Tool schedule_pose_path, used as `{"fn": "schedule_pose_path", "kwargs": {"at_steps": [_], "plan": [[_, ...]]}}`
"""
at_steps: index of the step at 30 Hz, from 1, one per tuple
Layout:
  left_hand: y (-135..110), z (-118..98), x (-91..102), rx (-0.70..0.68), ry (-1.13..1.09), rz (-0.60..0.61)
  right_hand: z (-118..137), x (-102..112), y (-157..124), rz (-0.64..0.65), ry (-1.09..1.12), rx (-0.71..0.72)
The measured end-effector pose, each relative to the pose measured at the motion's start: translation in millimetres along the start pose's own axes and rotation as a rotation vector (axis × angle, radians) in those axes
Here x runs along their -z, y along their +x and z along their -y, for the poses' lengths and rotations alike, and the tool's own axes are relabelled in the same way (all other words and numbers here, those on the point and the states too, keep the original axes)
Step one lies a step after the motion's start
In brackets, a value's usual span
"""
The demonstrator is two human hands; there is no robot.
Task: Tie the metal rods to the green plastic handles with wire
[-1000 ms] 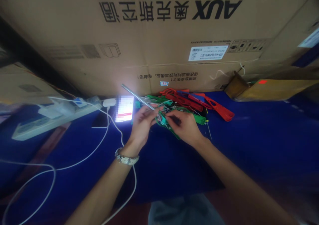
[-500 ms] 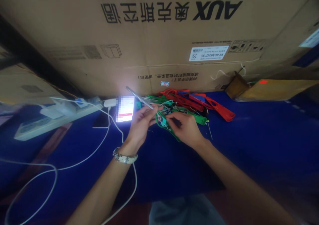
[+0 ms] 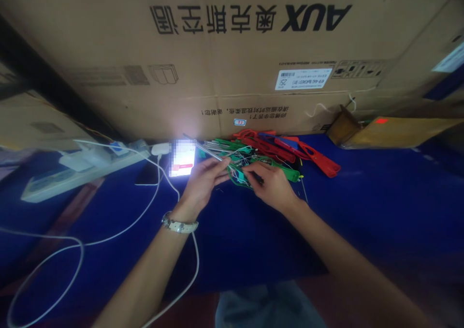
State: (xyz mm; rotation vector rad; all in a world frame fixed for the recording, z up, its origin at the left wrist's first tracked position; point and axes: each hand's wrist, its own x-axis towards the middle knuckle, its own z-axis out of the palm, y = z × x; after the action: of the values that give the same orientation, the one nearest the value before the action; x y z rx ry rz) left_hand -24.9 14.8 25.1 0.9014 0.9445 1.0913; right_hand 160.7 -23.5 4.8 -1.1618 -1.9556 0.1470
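- The tabletop (image 3: pixel 380 197) is covered in a deep blue cloth, and both hands work over its middle.
- Directly beyond the hands stands a large cardboard box (image 3: pixel 232 67) printed with dark lettering and bearing a white label; it closes off the whole far side.
- A lit phone (image 3: pixel 182 157) lies just beyond the left hand, screen glowing brightly.
- Further to the left of the left hand sits a white power strip (image 3: pixel 72 173), and a white cable (image 3: pixel 119 231) loops from it across the cloth and passes under the left forearm.
- A heap of red plastic pieces (image 3: pixel 290 150) lies just beyond the right hand, with green ones mixed in beside it.
- To the far right of the right hand a small brown carton (image 3: pixel 395 130) rests against the big box.
- The left hand (image 3: pixel 205 180), a watch (image 3: pixel 179 225) on its wrist, is closed on a thin metal rod (image 3: pixel 205 147) that slants up and away to the left.
- The right hand (image 3: pixel 271 185) pinches a green plastic piece (image 3: pixel 237 175) strung with thin white wire, held between the two hands just above the cloth.
- The wire details are too fine to make out.
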Motion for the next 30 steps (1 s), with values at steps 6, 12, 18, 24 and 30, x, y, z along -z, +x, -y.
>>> {"fn": "schedule_pose_path", "kwargs": {"at_steps": [6,12,18,24,30], "plan": [[1.7,2.0,0.9,-0.018,0.017,-0.044,-2.1,-0.1,1.0,-0.009,-0.005,0.030],[-0.1,-3.4,2.3,-0.052,0.147,0.002,-4.4,0.1,0.6,-0.024,-0.019,0.052],[0.4,-3.5,2.2,-0.110,0.136,0.027,-2.8,1.6,0.5,-0.038,-0.024,0.069],[-1.3,-3.2,-0.2,-0.069,0.047,0.043,-2.4,2.2,-0.1,-0.090,-0.028,0.112],[-3.3,-1.8,-4.6,-0.078,0.007,-0.012,-2.3,1.8,-0.2,-0.104,-0.026,0.123]]}}
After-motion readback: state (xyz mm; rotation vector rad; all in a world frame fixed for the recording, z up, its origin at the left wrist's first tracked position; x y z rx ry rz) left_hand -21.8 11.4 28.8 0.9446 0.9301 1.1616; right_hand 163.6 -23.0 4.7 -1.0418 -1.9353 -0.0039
